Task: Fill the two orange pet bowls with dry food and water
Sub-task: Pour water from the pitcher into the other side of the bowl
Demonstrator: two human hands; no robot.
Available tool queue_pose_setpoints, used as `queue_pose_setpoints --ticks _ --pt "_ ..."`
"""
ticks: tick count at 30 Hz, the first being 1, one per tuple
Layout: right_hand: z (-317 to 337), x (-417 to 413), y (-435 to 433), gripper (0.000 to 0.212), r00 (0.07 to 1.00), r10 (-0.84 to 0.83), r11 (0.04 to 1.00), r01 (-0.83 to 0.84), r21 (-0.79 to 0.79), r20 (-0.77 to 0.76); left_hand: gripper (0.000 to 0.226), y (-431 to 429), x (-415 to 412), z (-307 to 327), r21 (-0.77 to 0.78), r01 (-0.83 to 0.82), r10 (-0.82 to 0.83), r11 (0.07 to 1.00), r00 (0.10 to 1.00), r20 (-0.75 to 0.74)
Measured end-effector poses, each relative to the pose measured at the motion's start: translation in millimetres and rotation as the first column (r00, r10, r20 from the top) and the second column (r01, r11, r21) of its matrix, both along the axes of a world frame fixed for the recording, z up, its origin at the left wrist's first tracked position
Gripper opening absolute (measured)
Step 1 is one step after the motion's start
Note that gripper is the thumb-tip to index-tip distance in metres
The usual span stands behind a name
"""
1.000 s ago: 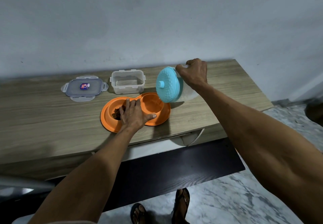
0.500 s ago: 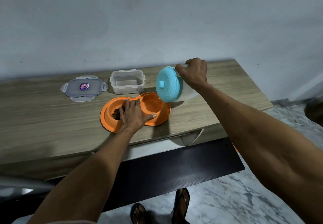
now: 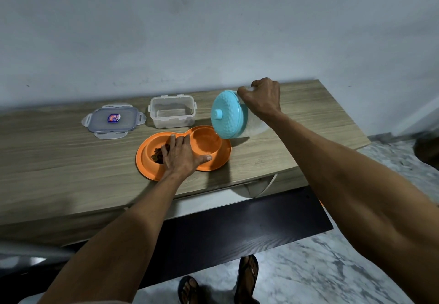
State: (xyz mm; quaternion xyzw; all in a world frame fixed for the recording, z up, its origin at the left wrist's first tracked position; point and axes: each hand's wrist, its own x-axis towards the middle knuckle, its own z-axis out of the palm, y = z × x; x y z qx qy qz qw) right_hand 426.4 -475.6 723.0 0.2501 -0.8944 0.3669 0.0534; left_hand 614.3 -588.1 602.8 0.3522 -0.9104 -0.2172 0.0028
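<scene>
Two bowls form a single orange double dish (image 3: 215, 164) that lies flat on the wooden tabletop (image 3: 59, 161), near its front edge. Its left bowl holds a small heap of dark dry food (image 3: 157, 155). Its right bowl (image 3: 206, 140) shows a bare orange interior; whether water lies in it cannot be told.

Left hand (image 3: 181, 155): laid palm down on the dish, fingers spread flat, not clamped on anything. The fingers reach over the waist between the two bowls and partly cover the food. The thumb points to the right along the front rim of the right bowl.

Right hand (image 3: 262, 98): closed in a fist around a jug (image 3: 255, 126) with a translucent body and a turquoise lid (image 3: 228, 116). The handle itself is hidden by the fist. The jug is tilted steeply to the left, so that the dimpled lid and its central knob face the camera. The lower edge of the lid hangs just above the rear right rim of the right bowl; contact cannot be confirmed. No stream of water is discernible.

Behind the dish, near the wall (image 3: 213, 30), stands a clear rectangular container (image 3: 172, 111), open at the top. Its grey snap lid (image 3: 114, 121) lies flat to the left, apart from it, with a small label at the centre
</scene>
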Motion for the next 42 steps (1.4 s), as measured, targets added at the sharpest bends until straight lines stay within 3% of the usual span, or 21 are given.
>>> queue_pose_setpoints --ticks 24,34,42 --pt "-10.7 -8.3 7.6 0.036 0.998 -0.032 0.998 0.035 -0.044 0.060 0.102 0.6 1.4 -0.2 0.001 -0.003 0.003 1.000 1.000 -0.010" --pt "-23.3 -33.3 12.9 0.034 0.889 -0.206 0.930 0.308 -0.202 0.410 0.102 -0.8 -2.0 -2.1 -0.007 -0.009 0.009 1.000 1.000 0.009" --pt "-42.2 -58.1 -10.3 0.035 0.766 -0.155 0.795 0.472 -0.381 0.624 0.099 -0.3 -3.5 -1.6 -0.030 -0.007 0.008 1.000 1.000 0.016"
